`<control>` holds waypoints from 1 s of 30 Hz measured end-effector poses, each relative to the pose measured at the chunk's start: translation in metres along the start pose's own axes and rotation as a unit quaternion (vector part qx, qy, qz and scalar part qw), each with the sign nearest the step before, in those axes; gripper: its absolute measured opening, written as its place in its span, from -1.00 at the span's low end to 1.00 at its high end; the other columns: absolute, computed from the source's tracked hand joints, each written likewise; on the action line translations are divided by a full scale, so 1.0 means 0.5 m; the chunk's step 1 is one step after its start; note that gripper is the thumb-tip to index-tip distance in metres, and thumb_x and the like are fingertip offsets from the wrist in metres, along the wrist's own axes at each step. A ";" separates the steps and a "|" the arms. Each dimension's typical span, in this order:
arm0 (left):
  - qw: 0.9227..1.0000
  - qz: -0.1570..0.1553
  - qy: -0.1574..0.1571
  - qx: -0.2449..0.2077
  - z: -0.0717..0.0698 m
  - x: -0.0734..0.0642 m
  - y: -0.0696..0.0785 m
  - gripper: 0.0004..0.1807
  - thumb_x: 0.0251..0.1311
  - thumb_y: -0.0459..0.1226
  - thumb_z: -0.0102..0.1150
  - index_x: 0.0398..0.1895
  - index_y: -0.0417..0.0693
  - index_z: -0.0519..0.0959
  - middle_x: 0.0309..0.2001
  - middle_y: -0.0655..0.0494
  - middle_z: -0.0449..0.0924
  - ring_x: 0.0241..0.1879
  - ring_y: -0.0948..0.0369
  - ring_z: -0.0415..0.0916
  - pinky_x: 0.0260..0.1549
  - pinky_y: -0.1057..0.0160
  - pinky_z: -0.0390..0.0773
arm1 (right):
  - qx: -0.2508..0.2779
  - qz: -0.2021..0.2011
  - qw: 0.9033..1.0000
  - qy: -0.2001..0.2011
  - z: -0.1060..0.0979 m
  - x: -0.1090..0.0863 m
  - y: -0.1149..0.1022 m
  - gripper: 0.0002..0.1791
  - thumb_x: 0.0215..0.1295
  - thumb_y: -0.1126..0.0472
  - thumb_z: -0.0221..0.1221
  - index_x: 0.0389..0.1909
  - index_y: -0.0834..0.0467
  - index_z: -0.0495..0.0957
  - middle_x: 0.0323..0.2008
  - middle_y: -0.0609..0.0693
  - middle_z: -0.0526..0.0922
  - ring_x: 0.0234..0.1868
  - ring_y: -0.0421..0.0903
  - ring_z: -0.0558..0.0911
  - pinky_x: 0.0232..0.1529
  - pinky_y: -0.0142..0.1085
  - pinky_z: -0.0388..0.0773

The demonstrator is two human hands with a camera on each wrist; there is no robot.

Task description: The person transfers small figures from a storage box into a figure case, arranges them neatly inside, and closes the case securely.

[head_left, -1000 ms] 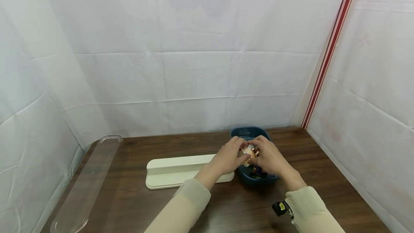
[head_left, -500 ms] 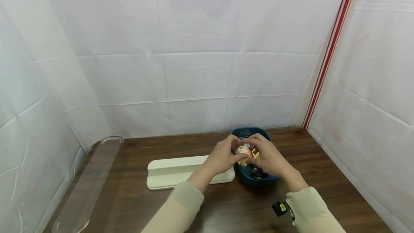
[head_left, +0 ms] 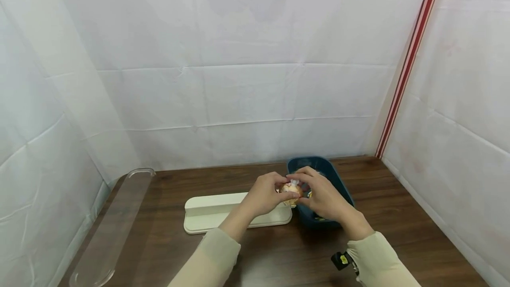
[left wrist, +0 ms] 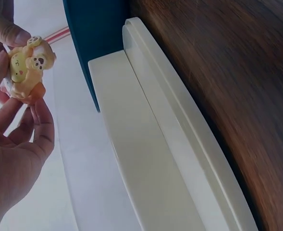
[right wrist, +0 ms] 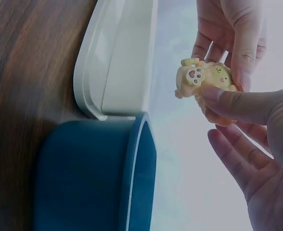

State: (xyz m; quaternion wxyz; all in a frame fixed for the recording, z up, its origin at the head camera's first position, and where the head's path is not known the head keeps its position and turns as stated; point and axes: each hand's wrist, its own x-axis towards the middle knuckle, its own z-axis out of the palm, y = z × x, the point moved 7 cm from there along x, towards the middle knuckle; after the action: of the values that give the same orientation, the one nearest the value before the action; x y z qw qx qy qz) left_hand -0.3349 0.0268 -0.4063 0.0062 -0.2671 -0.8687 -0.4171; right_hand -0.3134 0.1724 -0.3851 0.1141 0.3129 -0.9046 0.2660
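A small yellow-and-orange animal figurine [head_left: 290, 188], with a smiling face and paw prints, is held between both hands above the gap between the cream stand and the blue bin. My left hand [head_left: 260, 196] grips it from the left, its fingers curled beneath it in the left wrist view. From the other side, my right hand [head_left: 326, 198] pinches it, with the thumb [right wrist: 237, 103] laid across its front in the right wrist view. Parts of the figurine [left wrist: 28, 70] are covered by fingers.
A cream stepped stand [head_left: 199, 223] lies left of the dark blue bin [head_left: 346, 191], which has colourful items inside, mostly hidden by my right hand. A long clear cover [head_left: 115, 225] lies at the table's left. White sheeting [head_left: 239, 96] rises behind.
Both hands have moved left with the figurine, from over the bin to the side of it by the stand. The bin looks slightly shifted and turned.
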 end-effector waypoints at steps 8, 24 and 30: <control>1.000 0.009 0.023 0.017 -0.021 -0.023 -0.005 -0.58 0.23 0.10 0.41 -0.01 0.06 0.78 -0.09 0.22 0.67 -0.15 0.25 0.55 -0.20 0.27 0.59 | 0.014 -0.033 0.999 0.009 0.020 0.008 -0.023 -0.33 0.11 0.37 0.51 0.29 0.07 0.59 0.18 -0.05 0.56 0.06 -0.12 0.62 -0.02 -0.20 0.70; 0.995 -0.020 0.076 0.065 -0.062 -0.090 -0.020 -0.45 0.23 0.10 0.42 0.15 -0.03 0.72 -0.04 0.14 0.68 -0.14 0.19 0.60 -0.26 0.29 0.62 | 0.051 -0.032 0.998 0.021 0.071 0.023 -0.053 -0.32 0.22 0.36 0.45 0.37 0.02 0.52 0.11 -0.05 0.56 -0.10 -0.15 0.60 -0.13 -0.26 0.69; 0.992 -0.033 0.101 0.072 -0.081 -0.113 -0.035 -0.44 0.18 0.11 0.46 0.11 -0.06 0.75 -0.06 0.16 0.69 -0.15 0.20 0.62 -0.27 0.31 0.63 | 0.072 -0.006 0.997 0.030 0.091 0.030 -0.063 -0.38 0.20 0.34 0.47 0.30 0.08 0.57 -0.01 -0.08 0.61 -0.08 -0.15 0.64 -0.09 -0.27 0.72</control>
State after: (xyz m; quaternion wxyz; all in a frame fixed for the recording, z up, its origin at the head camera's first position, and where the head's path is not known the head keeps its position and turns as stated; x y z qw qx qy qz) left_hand -0.3032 -0.0378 -0.4058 0.0989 -0.1935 -0.8998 -0.3783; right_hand -0.3072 0.1189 -0.4046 0.1199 0.3177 -0.8775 0.3387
